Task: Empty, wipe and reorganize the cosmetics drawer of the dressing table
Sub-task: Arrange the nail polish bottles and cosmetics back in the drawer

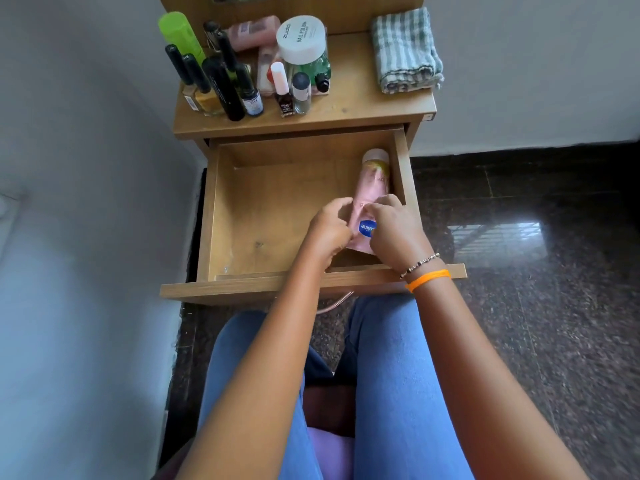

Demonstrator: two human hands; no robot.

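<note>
The wooden drawer point(263, 216) of the dressing table stands pulled out. A pink lotion bottle point(372, 183) with a blue label and a pale cap lies along the drawer's right wall. My left hand point(329, 230) grips the bottle's lower left side. My right hand point(394, 233) curls over its lower right part, next to the label. On the tabletop point(356, 102) stand several cosmetics point(242, 74): nail polish bottles, dark tubes, a green bottle and a white-lidded jar point(302, 36). A folded striped cloth point(407, 51) lies at the tabletop's right.
A white wall runs along the left of the table. Dark polished stone floor point(519, 237) lies to the right. My knees in blue jeans point(384, 358) sit just under the drawer's front edge point(277, 284).
</note>
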